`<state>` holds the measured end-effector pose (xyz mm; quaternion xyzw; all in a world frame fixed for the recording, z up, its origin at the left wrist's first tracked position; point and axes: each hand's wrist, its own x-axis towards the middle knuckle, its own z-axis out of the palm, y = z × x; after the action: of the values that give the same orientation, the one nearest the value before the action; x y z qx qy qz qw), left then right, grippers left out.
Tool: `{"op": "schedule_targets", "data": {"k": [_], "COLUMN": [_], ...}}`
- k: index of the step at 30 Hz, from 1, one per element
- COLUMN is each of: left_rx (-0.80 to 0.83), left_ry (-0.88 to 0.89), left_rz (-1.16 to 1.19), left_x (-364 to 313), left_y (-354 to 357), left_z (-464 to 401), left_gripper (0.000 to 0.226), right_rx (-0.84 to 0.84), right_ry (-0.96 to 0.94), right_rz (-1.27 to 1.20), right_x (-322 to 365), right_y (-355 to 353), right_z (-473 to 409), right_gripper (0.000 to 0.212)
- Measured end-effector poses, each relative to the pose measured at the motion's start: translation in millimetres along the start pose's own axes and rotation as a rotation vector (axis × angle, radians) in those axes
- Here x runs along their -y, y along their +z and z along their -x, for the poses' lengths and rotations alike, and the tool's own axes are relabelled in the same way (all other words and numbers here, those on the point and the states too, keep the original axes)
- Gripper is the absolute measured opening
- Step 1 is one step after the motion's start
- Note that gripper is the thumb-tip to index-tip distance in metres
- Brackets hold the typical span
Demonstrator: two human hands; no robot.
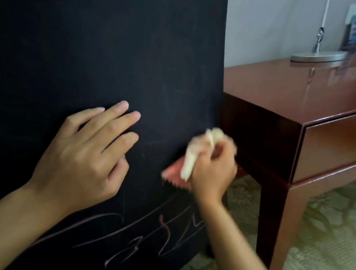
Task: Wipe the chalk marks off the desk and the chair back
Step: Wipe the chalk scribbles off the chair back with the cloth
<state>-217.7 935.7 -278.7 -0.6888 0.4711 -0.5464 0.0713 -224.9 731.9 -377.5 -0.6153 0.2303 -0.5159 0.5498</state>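
The black chair back fills the left of the head view. Pinkish chalk scribbles run across its lower part; faint smears show higher up. My left hand rests flat on the chair back with fingers straight. My right hand grips a crumpled cloth, cream with a pink part, and presses it against the chair back's right edge just above the scribbles. The hand and cloth are motion-blurred. The reddish-brown wooden desk stands to the right.
A metal lamp base sits on the desk's far end by the wall. A small blue-and-white card stand is behind it. The desk has a front drawer and legs on a patterned green carpet.
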Motion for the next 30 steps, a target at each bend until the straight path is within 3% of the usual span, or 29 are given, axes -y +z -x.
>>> {"op": "schedule_targets", "data": {"k": [3,7,11,13,16,18,26,28,30], "left_rx": [0.005,-0.008,-0.031,-0.048,-0.082,-0.103,-0.134,-0.125,-0.128], "left_ry": [0.006,0.011,0.032,0.038,0.044,0.059,0.103,0.111,0.108], "left_rz": [0.006,-0.001,0.001,0.009,0.015,0.014,0.053,0.072,0.075], "left_x": [-1.8,1.7,7.2,12.0,20.6,25.1,50.1,54.3,56.5], "left_y": [-0.4,-2.0,-3.0,-4.3,-7.7,-9.8,-11.4,-11.7,-13.1], "left_z": [-0.6,1.3,13.2,18.9,27.8,34.3,63.8,68.1,69.1], "left_gripper": [0.026,0.025,0.024,0.024,0.024,0.024,0.027,0.028,0.027], "right_rx": [0.108,0.026,0.054,0.037,0.027,0.078,0.026,0.007,0.039], "right_ry": [0.216,-0.053,-0.243,-0.182,0.125,0.213,-0.36,-0.386,-0.27], "right_rz": [0.04,-0.024,-0.131,-0.127,-0.091,-0.051,-0.103,-0.066,0.0], "right_x": [-41.6,24.2,88.4,76.8,12.9,-11.6,101.0,91.9,54.1], "right_y": [-18.0,-2.0,12.8,6.6,-15.9,-26.8,-0.3,-1.3,-9.3], "right_z": [35.6,-1.7,-27.8,-17.8,31.8,61.3,19.8,29.2,61.2], "right_gripper": [0.018,0.032,0.026,0.026,0.028,0.025,0.017,0.019,0.027]}}
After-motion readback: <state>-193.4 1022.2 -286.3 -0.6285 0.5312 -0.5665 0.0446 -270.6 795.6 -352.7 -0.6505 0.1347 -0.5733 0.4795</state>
